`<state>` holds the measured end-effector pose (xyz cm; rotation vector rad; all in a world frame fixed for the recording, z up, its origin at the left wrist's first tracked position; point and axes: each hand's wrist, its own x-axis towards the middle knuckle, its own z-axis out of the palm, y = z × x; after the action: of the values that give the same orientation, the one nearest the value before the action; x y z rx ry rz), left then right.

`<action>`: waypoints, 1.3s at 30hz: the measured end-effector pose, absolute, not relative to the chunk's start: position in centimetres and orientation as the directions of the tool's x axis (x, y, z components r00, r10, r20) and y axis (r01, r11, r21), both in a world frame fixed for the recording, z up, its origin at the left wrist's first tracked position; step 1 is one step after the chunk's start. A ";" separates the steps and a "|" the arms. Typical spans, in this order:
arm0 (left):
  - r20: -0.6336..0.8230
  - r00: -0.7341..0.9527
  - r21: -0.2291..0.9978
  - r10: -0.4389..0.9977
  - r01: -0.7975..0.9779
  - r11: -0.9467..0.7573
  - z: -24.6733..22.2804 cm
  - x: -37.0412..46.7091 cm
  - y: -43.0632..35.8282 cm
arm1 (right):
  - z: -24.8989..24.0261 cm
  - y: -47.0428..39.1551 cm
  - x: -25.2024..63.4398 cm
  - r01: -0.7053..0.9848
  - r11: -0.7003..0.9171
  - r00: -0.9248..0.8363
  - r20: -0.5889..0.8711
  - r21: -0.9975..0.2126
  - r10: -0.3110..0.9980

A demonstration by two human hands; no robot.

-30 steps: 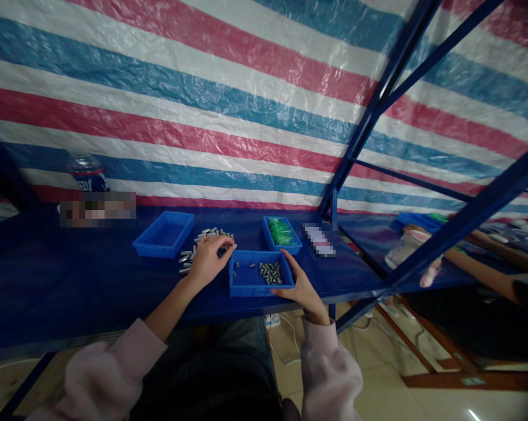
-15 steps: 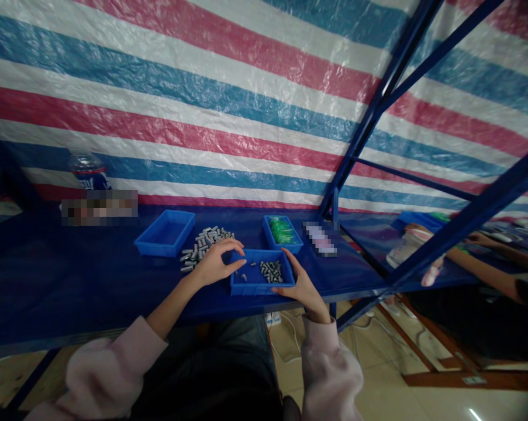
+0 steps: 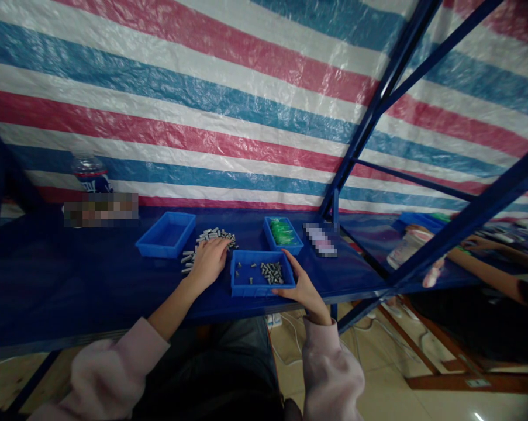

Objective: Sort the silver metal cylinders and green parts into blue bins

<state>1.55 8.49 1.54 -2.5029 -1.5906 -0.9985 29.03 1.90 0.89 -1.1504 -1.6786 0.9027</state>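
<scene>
My left hand (image 3: pixel 210 258) is over a pile of small silvery metal cylinders (image 3: pixel 210 234), its fingers bent down and drawn together. What lies between the fingertips is hidden. My right hand (image 3: pixel 299 282) grips the right end of a blue plastic tray (image 3: pixel 259 290), thumb at the front wall and fingers at the back corner. Inside that tray, small metal pieces resembling screws (image 3: pixel 271 273) are heaped on the right. Several loose ones (image 3: pixel 251 280) are scattered on the left.
An empty blue tray (image 3: pixel 166 235) stands left of the pile. Behind the held tray, another blue tray (image 3: pixel 283 235) contains green packets. A blurred-out flat object (image 3: pixel 320 240) is beside it. A bottle (image 3: pixel 90 174) stands back left. Blue frame bars (image 3: pixel 448 228) and a co-worker's arm (image 3: pixel 483 269) are right.
My left hand has moved left from above the held tray to the pile, its fingers drawing closer together. More loose pieces show in the tray's left part. My right hand stays on the tray.
</scene>
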 end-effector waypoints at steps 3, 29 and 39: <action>0.488 0.322 0.285 0.811 0.820 -0.496 1.1 1.3 8.6 | 0.8 1.9 28.9 0.307 0.312 -0.177 0.268 -0.899 0.947; 0.473 0.358 0.180 0.805 0.855 -0.486 1.6 1.5 8.4 | -11.7 -6.0 16.8 0.516 0.396 -0.797 -0.256 -0.759 0.547; 0.472 0.364 0.172 0.803 0.856 -0.488 1.9 1.6 8.3 | -10.4 -5.2 14.4 0.575 0.365 -0.373 0.163 -0.732 0.914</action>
<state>1.62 8.30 1.92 -2.5072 -1.5312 -0.7754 14.37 -5.20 -10.44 -1.2839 -2.0686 0.7855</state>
